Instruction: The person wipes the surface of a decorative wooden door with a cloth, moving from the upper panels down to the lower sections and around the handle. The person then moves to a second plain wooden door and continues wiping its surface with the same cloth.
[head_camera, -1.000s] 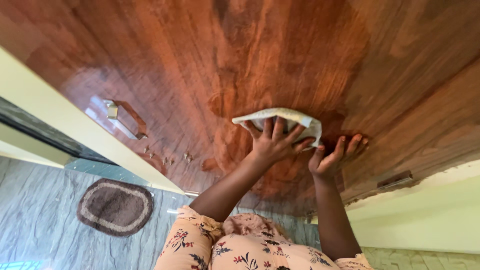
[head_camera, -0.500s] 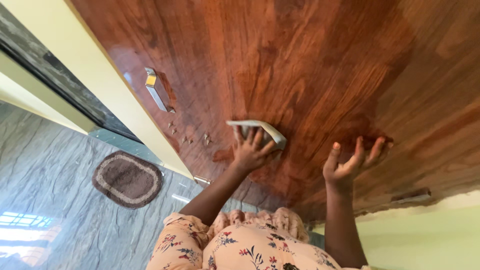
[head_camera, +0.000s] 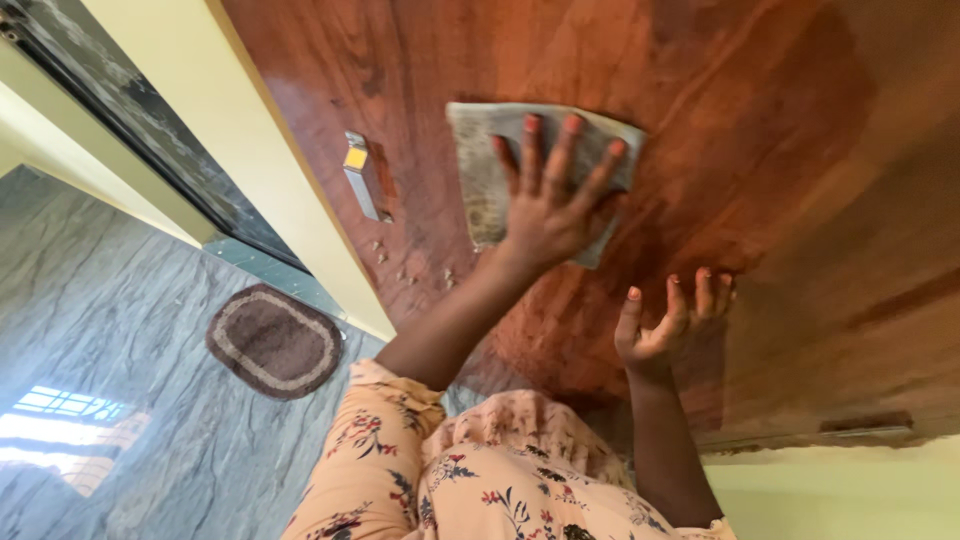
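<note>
Two hands work on a glossy wooden door (head_camera: 700, 120) that fills the upper and right part of the frame in the head view. The left hand (head_camera: 548, 205) lies flat with fingers spread wide, pressing a grey, soiled cloth (head_camera: 480, 165) against the panel near the top centre. The right hand (head_camera: 668, 325) holds nothing; its fingers are open and the tips rest on the wood lower right of the cloth, seemingly bracing. Judging by this, the wiping of the panel is mid-stroke, and the wood around the cloth looks darker, perhaps damp. Carrying the stroke on calls for steady flat pressure so the cloth does not bunch.

Left of the cloth, a metal handle (head_camera: 360, 175) juts from the door beside some small studs (head_camera: 410, 270); it is the one thing a leftward sweep would meet. At lower left, an oval mat (head_camera: 275, 340) lies on the grey floor (head_camera: 100, 300).
</note>
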